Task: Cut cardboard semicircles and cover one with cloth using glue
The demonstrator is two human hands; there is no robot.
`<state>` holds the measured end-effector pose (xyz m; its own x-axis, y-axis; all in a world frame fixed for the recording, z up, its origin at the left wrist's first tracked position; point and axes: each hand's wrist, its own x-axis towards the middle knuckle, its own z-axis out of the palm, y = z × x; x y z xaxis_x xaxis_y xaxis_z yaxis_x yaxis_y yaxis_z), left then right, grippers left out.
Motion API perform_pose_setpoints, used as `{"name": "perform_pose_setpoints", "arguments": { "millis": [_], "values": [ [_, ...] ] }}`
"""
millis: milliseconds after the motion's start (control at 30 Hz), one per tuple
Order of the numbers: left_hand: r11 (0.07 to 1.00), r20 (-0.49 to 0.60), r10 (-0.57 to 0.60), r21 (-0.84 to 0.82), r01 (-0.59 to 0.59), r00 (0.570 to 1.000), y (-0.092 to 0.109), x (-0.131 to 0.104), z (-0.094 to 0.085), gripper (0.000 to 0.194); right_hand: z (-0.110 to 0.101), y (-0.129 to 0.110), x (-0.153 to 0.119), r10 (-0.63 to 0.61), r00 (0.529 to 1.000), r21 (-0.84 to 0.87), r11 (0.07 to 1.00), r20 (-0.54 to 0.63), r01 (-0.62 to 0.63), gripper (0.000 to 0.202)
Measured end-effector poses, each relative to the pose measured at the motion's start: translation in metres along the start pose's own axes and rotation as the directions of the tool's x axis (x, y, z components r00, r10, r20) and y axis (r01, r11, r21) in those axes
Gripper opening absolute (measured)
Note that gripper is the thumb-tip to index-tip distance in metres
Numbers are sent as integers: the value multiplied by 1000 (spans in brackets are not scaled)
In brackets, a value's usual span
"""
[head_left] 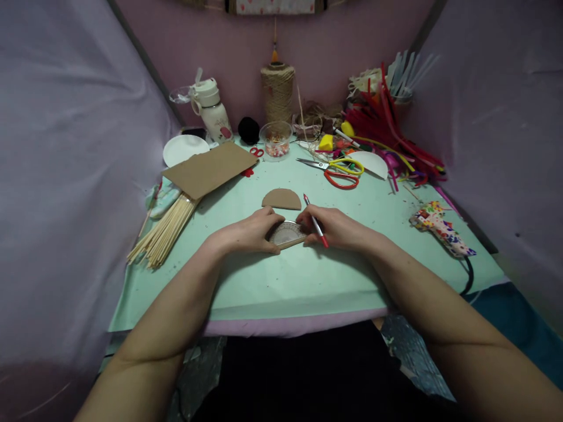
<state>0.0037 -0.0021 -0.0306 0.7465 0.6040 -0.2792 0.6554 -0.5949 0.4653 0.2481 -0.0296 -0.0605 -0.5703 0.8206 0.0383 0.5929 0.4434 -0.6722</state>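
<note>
A clear protractor [287, 232] lies over a piece of brown cardboard [294, 242], whose lower edge shows beneath it. My left hand [254, 231] pinches the left end of the protractor between thumb and fingers. At the opposite end, my right hand [331, 227] has its fingertips on the protractor and cardboard. A red and silver pen [315, 224] is tucked in that same hand, its red tip pointing up and away. Just beyond both hands rests a half-round cardboard piece [281, 199], lying flat on the green cloth.
Scissors [332, 169] with yellow and red handles lie behind, right of centre. Thin sticks [169, 231] and a cardboard sheet [211, 169] are at left. A patterned glue gun [444, 228] lies at right. A bottle [213, 111], bead tub [276, 140] and twine spool [277, 94] stand at the back.
</note>
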Motion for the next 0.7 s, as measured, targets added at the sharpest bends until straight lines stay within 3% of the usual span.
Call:
{"name": "perform_pose_setpoints", "arguments": {
  "millis": [133,333,700],
  "values": [
    [999,-20,-29,34,29,999,5,-1,2,58,-4,2,1,18,999,0,1000,38,-18,38],
    [995,-89,-24,99,33,996,11,1,3,37,2,-2,2,20,1000,23,1000,-9,-20,33],
    [982,-127,-20,183,43,992,13,1,7,30,8,-8,0,-18,999,-39,999,-47,16,25]
  ]
}}
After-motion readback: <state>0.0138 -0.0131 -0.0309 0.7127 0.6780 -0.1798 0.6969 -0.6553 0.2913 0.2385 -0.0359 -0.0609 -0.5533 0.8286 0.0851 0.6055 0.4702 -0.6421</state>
